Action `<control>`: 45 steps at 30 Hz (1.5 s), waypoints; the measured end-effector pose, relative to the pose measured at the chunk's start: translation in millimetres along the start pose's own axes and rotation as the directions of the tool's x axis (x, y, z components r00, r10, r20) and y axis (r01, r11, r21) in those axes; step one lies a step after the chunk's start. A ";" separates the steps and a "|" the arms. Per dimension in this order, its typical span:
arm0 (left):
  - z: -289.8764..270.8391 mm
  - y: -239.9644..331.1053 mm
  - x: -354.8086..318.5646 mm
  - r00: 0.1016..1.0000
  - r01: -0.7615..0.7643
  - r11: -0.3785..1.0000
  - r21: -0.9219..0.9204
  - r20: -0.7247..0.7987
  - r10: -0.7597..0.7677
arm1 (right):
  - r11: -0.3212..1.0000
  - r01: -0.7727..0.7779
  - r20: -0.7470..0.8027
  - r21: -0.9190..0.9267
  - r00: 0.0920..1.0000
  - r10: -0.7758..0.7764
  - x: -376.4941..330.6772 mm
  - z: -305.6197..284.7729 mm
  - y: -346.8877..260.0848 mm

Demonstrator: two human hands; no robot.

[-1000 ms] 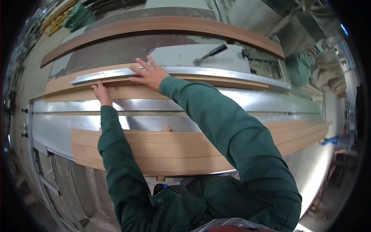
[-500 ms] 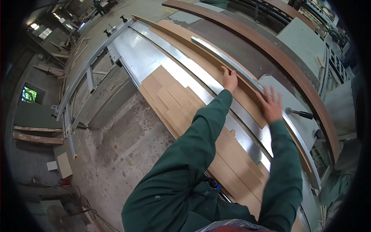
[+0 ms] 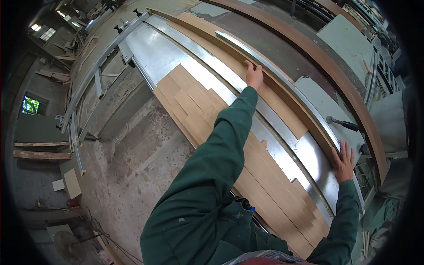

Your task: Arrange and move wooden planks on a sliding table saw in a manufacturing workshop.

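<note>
A long wooden strip (image 3: 304,110) stands on edge against a metal fence (image 3: 247,49) that runs across the saw table. My left hand (image 3: 255,76) is on the strip about midway along, its fingers bent over it. Farther down toward the near right, my right hand (image 3: 344,164) lies with fingers stretched out and spread at the strip and fence. Flat on the metal table beside the strip is a thin wooden board (image 3: 278,107). Many pale wooden planks (image 3: 194,106) lie side by side under and left of my left arm.
A black-handled lever (image 3: 345,124) sticks up beyond the fence, near my right hand. Behind it runs a long brown curved-looking beam (image 3: 309,57). A metal frame (image 3: 99,84) extends off the table's left end. The stained concrete floor (image 3: 132,154) is at left.
My right hand has slid toward the near right along the fence and come down on it. My left hand has shifted slightly up and left. The view has tilted a little.
</note>
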State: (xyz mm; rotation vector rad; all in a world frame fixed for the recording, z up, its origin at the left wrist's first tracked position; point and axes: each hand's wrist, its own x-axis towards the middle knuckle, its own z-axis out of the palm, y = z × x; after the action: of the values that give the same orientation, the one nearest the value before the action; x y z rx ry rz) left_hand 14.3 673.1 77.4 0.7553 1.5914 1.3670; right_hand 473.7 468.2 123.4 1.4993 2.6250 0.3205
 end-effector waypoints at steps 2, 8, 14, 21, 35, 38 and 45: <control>-5.7 0.1 9.1 1.000 -0.013 1.000 -0.006 -0.010 0.013 | 0.999 -0.001 0.014 0.032 1.000 0.001 9.6 -5.4 -7.4; -26.0 -6.3 48.5 0.992 -0.122 0.993 0.008 -0.044 0.122 | 0.999 0.002 -0.011 0.049 1.000 -0.001 37.3 -8.6 -24.2; -38.4 -0.5 72.3 0.993 -0.108 0.994 -0.003 -0.043 0.108 | 1.000 0.002 -0.011 0.023 1.000 -0.001 64.0 -11.2 -38.0; -55.4 5.3 105.3 1.000 -0.012 0.998 -0.069 0.026 0.014 | 0.999 -0.032 0.005 -0.002 0.999 0.032 91.8 -14.3 -56.1; -76.5 18.5 108.5 0.989 -0.086 0.996 0.002 -0.124 0.086 | 0.997 -0.022 0.033 -0.070 0.999 0.024 140.3 -21.6 -87.4; -8.7 20.4 24.7 1.000 -0.006 1.000 -0.021 -0.029 0.006 | 0.993 -0.071 0.102 -0.096 0.991 0.081 123.2 -21.4 -78.1; 68.3 -34.0 -97.3 0.986 -0.023 0.997 0.079 0.165 0.009 | 0.997 -0.042 -0.035 -0.059 0.999 0.040 135.4 -16.3 -87.1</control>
State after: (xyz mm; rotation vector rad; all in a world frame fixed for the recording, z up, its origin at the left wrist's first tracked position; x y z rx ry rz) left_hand 120.5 610.7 66.3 0.9079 1.5199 1.2239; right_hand 328.5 539.6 121.3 1.5435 2.5886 0.4268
